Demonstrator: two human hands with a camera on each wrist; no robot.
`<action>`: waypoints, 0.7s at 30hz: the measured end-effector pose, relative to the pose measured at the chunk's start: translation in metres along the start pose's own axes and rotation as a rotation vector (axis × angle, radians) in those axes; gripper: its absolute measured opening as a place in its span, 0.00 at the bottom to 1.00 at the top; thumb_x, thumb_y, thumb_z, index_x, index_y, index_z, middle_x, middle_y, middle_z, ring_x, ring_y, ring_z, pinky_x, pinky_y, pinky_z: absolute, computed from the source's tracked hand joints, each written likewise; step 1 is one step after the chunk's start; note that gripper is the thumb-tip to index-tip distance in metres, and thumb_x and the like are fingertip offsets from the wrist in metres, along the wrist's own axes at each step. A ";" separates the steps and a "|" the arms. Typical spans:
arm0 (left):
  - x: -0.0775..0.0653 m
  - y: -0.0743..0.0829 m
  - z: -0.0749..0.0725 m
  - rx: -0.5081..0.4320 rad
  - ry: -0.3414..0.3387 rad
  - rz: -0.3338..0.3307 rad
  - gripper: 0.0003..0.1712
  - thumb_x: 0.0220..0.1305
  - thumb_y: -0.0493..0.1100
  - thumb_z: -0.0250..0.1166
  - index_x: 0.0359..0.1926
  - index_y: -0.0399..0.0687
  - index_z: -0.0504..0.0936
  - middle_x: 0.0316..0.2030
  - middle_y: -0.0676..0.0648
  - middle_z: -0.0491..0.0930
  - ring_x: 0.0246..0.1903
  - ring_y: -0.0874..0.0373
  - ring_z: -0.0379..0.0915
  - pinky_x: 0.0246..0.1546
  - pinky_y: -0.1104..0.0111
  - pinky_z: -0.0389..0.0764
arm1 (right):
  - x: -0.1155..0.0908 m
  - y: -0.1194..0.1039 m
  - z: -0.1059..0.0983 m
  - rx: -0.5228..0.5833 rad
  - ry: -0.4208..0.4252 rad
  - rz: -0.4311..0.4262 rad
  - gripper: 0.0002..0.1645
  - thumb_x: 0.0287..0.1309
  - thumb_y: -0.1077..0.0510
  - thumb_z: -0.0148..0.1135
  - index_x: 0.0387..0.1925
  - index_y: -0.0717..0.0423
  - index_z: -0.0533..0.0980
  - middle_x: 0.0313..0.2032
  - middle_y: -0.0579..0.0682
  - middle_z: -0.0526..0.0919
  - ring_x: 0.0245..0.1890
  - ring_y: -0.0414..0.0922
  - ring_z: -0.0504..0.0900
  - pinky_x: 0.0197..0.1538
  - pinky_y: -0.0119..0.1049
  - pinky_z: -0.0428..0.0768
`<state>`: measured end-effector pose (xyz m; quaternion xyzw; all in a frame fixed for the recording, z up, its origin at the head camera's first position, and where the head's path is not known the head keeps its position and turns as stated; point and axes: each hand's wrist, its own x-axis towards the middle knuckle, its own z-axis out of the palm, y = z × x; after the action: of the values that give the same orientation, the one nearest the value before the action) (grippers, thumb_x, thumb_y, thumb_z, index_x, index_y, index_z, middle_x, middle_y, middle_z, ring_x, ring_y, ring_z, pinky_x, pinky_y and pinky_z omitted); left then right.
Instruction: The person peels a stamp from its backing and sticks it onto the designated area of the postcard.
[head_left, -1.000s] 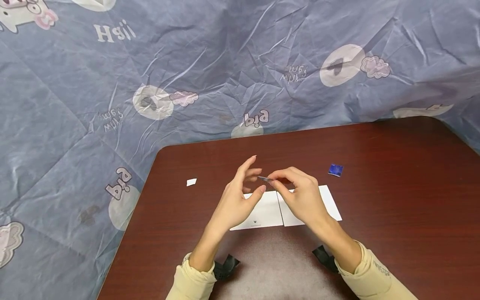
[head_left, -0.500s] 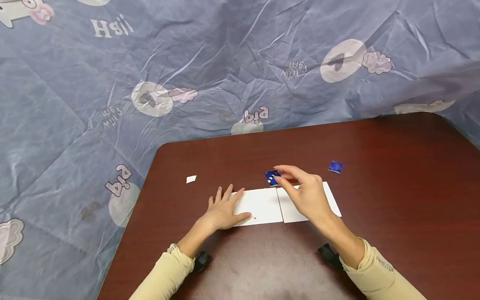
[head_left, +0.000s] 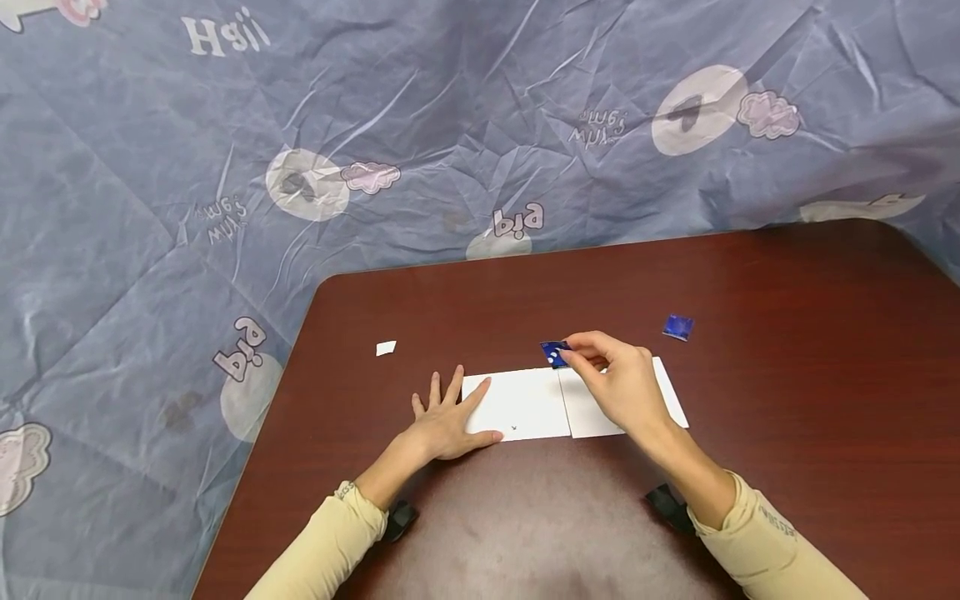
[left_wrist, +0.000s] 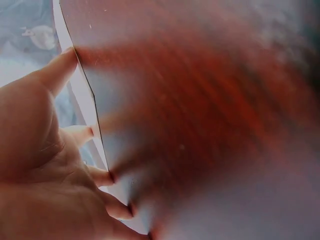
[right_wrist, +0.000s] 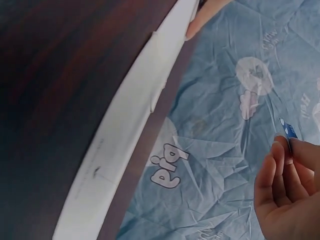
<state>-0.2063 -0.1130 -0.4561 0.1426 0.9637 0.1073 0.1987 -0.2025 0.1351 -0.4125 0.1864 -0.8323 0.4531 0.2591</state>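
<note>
In the head view my right hand (head_left: 628, 390) pinches a small blue square (head_left: 552, 353) with white spots between thumb and fingertips, over the far edge of the white panels. In the right wrist view the same blue square (right_wrist: 291, 131) shows at the fingertips, partly hidden by them. Two flat white panels lie side by side: a left panel (head_left: 525, 402) with a tiny dark mark and a right panel (head_left: 591, 417) partly behind my right hand. My left hand (head_left: 444, 427) is spread, its thumb and index finger resting on the left panel's end, the other fingers on the table.
A second blue square (head_left: 678, 327) lies at the back right of the reddish-brown table (head_left: 465, 308). A small white scrap (head_left: 386, 347) lies at the back left. A printed blue-grey cloth (head_left: 420, 125) hangs behind the table's far edge.
My left hand has moved from near the blue square down to the left panel's end and spread out. The blue square, seen edge-on before, now shows its spotted face, still in my right hand.
</note>
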 end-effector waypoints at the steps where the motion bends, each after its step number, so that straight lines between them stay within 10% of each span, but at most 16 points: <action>1: 0.000 0.000 0.000 0.004 -0.002 0.001 0.48 0.59 0.71 0.56 0.75 0.66 0.47 0.74 0.42 0.33 0.69 0.34 0.25 0.58 0.32 0.39 | -0.001 0.001 0.000 -0.005 -0.007 0.016 0.09 0.48 0.70 0.71 0.34 0.62 0.82 0.26 0.49 0.85 0.21 0.41 0.81 0.26 0.22 0.74; 21: 0.000 -0.002 0.001 0.008 -0.007 0.004 0.48 0.59 0.73 0.53 0.75 0.68 0.45 0.74 0.43 0.31 0.70 0.37 0.24 0.58 0.32 0.37 | 0.003 0.029 0.018 0.051 -0.430 0.558 0.09 0.59 0.62 0.64 0.39 0.66 0.79 0.22 0.54 0.84 0.19 0.47 0.82 0.21 0.33 0.77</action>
<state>-0.2071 -0.1151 -0.4574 0.1459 0.9630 0.1036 0.2013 -0.2257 0.1350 -0.4381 0.0494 -0.8751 0.4777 -0.0604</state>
